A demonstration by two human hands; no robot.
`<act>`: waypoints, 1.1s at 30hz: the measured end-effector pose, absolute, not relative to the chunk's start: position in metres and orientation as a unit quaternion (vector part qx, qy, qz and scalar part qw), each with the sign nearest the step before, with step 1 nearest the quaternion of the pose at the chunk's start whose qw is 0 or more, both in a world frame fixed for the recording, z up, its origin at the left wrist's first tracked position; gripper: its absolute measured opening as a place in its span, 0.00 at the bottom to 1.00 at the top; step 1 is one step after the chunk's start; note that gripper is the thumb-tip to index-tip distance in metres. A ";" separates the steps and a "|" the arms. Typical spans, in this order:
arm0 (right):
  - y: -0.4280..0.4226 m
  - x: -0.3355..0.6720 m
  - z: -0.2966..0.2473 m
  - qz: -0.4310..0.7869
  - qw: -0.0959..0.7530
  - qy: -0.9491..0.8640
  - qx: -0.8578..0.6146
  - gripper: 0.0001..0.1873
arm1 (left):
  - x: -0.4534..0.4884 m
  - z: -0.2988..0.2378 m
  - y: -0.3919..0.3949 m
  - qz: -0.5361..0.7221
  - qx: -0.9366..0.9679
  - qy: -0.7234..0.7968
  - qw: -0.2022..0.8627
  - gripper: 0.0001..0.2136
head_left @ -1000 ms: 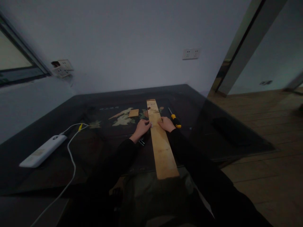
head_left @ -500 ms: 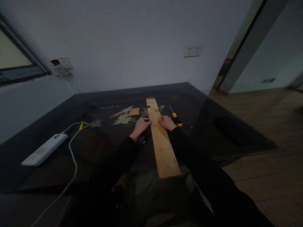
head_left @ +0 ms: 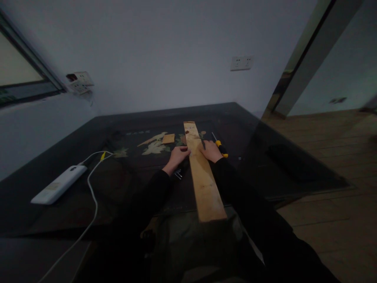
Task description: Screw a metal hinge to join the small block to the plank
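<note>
A long, narrow wooden plank [head_left: 205, 186] runs from the tabletop toward me, its near end over the table's front edge. On its left side, the thumb and fingers of my left hand [head_left: 177, 157] are pinched together at the edge; anything tiny between them is too small to make out. My right hand [head_left: 212, 151] lies across the plank's right edge, thumb on the wood and fingers apart from it. Just beyond those fingers is a yellow-and-black screwdriver [head_left: 221, 147], pointing away. Several screws [head_left: 178, 174] lie below my left hand.
A small square wood piece [head_left: 169, 138] rests left of the plank on the dark table [head_left: 141, 118], which has a printed flower pattern. Far left, a white power bank [head_left: 59, 185] trails a white cable [head_left: 93, 196] over the front edge. A wall stands behind, with sockets [head_left: 241, 63].
My right hand has shifted slightly right, toward the screwdriver, and its fingers have straightened and parted. My left hand keeps its place at the plank. The view has turned slightly.
</note>
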State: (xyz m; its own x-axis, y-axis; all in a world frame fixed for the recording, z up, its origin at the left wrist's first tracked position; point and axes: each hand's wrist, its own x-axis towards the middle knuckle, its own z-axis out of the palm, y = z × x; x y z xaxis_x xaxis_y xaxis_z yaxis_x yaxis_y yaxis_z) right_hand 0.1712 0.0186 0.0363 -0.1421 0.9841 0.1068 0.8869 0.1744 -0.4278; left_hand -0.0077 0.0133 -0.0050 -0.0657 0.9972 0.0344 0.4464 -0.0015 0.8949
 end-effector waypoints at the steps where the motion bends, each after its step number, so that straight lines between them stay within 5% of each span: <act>1: 0.013 0.171 0.042 0.117 0.199 -0.747 -0.623 0.22 | -0.008 -0.007 0.014 0.403 0.586 0.610 0.349 0.16; 4: -0.015 0.161 0.060 0.118 0.218 -0.810 -0.531 0.13 | -0.007 -0.010 0.018 0.425 0.571 0.608 0.353 0.20; 7: -0.048 0.142 0.067 0.182 0.105 -0.892 -0.401 0.08 | -0.008 -0.011 0.019 0.431 0.552 0.614 0.364 0.25; 10: -0.068 0.121 0.063 0.093 0.053 -0.915 -0.390 0.08 | -0.009 -0.011 0.021 0.436 0.544 0.610 0.376 0.26; 14: -0.075 0.104 0.055 -0.008 0.048 -0.913 -0.406 0.13 | -0.010 -0.011 0.023 0.444 0.537 0.607 0.383 0.25; 25: -0.085 0.093 0.050 -0.004 0.021 -0.913 -0.408 0.15 | -0.010 -0.011 0.021 0.460 0.514 0.576 0.438 0.24; 33: -0.074 0.113 0.050 0.015 0.097 -0.908 -0.408 0.10 | -0.009 -0.011 0.025 0.458 0.498 0.587 0.444 0.24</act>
